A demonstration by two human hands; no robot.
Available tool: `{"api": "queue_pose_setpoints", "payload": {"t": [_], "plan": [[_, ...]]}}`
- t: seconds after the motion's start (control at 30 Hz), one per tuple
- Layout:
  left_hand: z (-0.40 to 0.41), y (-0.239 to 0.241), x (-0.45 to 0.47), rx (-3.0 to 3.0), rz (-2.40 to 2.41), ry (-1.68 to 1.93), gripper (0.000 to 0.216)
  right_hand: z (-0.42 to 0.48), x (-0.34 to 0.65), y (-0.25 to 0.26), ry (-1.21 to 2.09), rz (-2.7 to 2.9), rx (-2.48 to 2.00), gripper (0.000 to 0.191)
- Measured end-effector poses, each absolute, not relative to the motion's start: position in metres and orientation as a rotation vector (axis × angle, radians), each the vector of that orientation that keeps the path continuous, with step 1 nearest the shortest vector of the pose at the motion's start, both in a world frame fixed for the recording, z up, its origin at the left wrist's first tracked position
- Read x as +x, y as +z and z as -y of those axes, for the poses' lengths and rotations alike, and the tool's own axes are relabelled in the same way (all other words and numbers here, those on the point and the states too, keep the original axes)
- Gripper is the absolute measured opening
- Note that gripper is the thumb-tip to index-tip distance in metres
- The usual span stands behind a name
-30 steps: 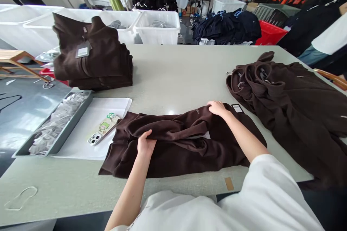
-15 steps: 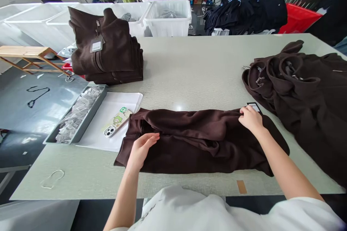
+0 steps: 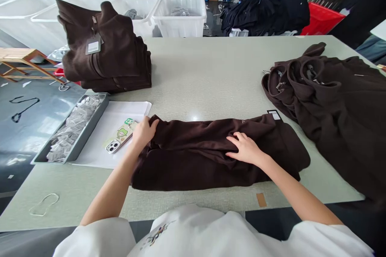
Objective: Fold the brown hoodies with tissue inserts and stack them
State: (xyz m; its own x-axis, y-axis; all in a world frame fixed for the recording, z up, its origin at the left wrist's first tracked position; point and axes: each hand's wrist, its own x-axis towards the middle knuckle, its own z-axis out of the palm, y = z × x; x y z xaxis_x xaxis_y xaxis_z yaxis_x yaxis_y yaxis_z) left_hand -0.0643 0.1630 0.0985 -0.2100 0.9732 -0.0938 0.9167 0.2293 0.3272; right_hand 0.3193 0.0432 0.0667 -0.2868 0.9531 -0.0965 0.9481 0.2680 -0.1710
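Observation:
A dark brown garment (image 3: 193, 172) lies lengthwise across the table before me, partly folded. My left hand (image 3: 144, 131) grips the garment's upper left corner, its fingertips curled into the cloth. Over the right half, my right hand (image 3: 245, 148) rests with fingers spread on the folded layer. Beyond that hand, a black-edged tag (image 3: 274, 115) sticks out at the garment's top edge. Just left of my left hand, a phone in a decorated case (image 3: 120, 136) lies on white paper (image 3: 99, 144).
A stack of folded brown garments (image 3: 111, 56) stands at the back left. A grey tray (image 3: 104, 106) holds many small whitish tags or packets. More brown garments (image 3: 337, 108) are heaped at the right. White bins (image 3: 181, 26) stand beyond the table (image 3: 205, 72). A thin loop of string (image 3: 44, 204) lies front left.
My left hand has moved up and left to the garment's corner and closed on it. The right hand has left the tag end and moved left onto the middle folds. The view has shifted slightly.

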Motion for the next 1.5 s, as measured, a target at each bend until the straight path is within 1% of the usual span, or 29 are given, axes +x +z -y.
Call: {"api": "queue_pose_setpoints", "payload": {"t": [0.1,0.17,0.27,0.37,0.47,0.53,0.6,0.67,0.7,0.77,0.83,0.9,0.97,1.0,1.07,1.17,1.23,1.3,1.43,1.5], "plan": [[-0.146,0.096,-0.084,1.667,-2.362,0.647,0.033,-0.045,0.317,0.062,0.266,2.428,-1.928,0.036],[-0.138,0.087,-0.098,1.546,-2.435,0.646,0.033,-0.047,0.314,0.062,0.246,2.405,-1.99,0.029],[-0.132,0.068,-0.111,1.454,-2.399,0.44,0.035,-0.049,0.31,0.061,0.191,2.388,-1.967,0.027],[-0.132,0.062,-0.113,1.467,-2.375,0.352,0.039,-0.048,0.311,0.06,0.115,2.383,-1.839,0.028],[-0.13,0.074,-0.107,1.634,-2.461,0.394,0.043,-0.044,0.315,0.058,0.084,2.387,-1.748,0.029],[-0.126,0.087,-0.092,1.867,-2.453,0.577,0.045,-0.041,0.317,0.059,0.111,2.4,-1.707,0.028],[-0.121,0.097,-0.062,2.118,-2.185,0.758,0.039,-0.037,0.316,0.061,0.143,2.406,-1.695,0.024],[-0.114,0.103,-0.018,2.28,-1.683,0.767,0.031,-0.035,0.314,0.067,0.174,2.371,-1.722,0.019],[-0.111,0.103,0.008,2.323,-1.412,0.691,0.031,-0.035,0.312,0.071,0.204,2.349,-1.729,0.02],[-0.106,0.101,0.062,2.344,-0.999,0.453,0.037,-0.038,0.313,0.078,0.324,2.359,-1.651,0.026],[-0.105,0.094,0.109,2.321,-0.799,0.227,0.046,-0.046,0.322,0.083,0.443,2.388,-1.525,0.031],[-0.109,0.082,0.144,2.268,-0.727,0.14,0.046,-0.057,0.343,0.085,0.409,2.335,-1.564,0.04],[-0.115,0.067,0.164,2.223,-0.71,0.194,0.04,-0.067,0.373,0.085,0.246,2.226,-1.786,0.053],[-0.118,0.059,0.168,2.208,-0.71,0.229,0.039,-0.071,0.388,0.085,0.184,2.214,-1.893,0.054],[-0.123,0.046,0.168,2.181,-0.732,0.241,0.038,-0.076,0.412,0.085,0.149,2.289,-2.021,0.049],[-0.124,0.036,0.156,2.129,-0.77,0.159,0.041,-0.079,0.43,0.09,0.162,2.386,-2.064,0.03],[-0.123,0.035,0.148,2.114,-0.765,0.108,0.045,-0.079,0.433,0.096,0.128,2.351,-2.096,0.023],[-0.121,0.035,0.143,2.14,-0.733,0.073,0.052,-0.078,0.436,0.101,0.095,2.305,-2.152,0.022],[-0.112,0.037,0.141,2.297,-0.663,0.06,0.071,-0.071,0.445,0.1,0.069,2.225,-2.29,0.026],[-0.106,0.04,0.141,2.368,-0.672,0.103,0.067,-0.069,0.443,0.095,0.061,2.216,-2.318,0.03]]}}
